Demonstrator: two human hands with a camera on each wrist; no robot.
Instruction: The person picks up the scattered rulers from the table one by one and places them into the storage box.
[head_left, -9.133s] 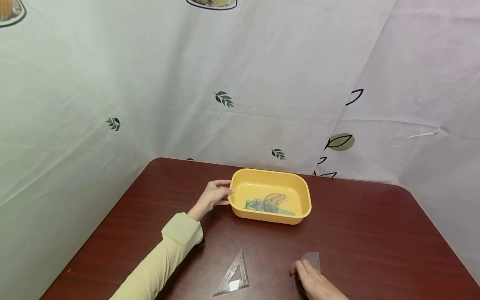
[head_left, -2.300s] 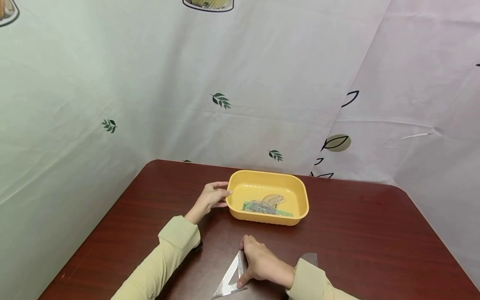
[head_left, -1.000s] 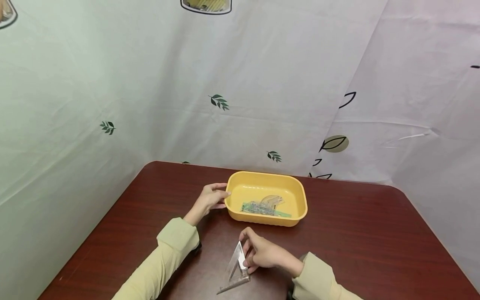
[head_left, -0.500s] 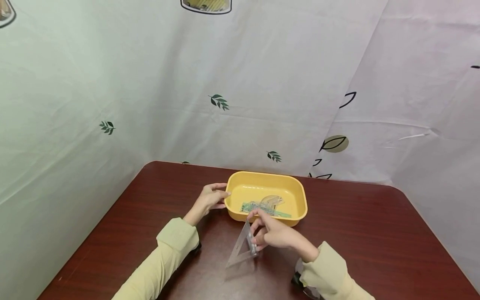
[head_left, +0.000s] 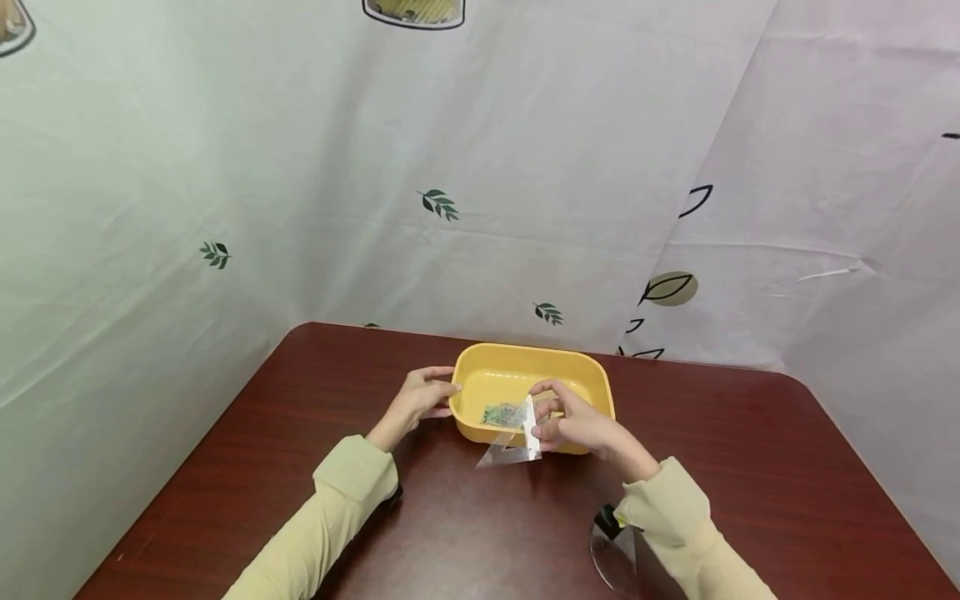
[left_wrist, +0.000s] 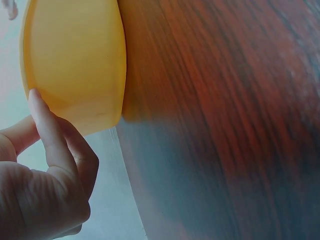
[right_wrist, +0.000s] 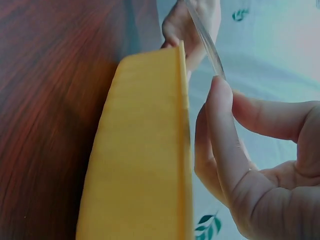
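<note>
My left hand grips the left end of a yellow plastic basin. In the left wrist view, a fingertip of that hand lies at the rim. My right hand pinches a clear triangular set square by one side, tilted over the basin's front rim. From the right wrist, the set square shows edge-on between thumb and fingers, above the basin wall. Inside the basin lie clear and green flat pieces, partly hidden behind the set square and the right hand.
A clear rounded protractor lies on the dark red wooden table beneath the right forearm, partly covered by the sleeve. Behind the table hangs a pale cloth with leaf prints.
My right hand went from the protractor to the set square, lifted it off the table and carried it forward and right to the basin's front rim. The left hand stays at the basin.
</note>
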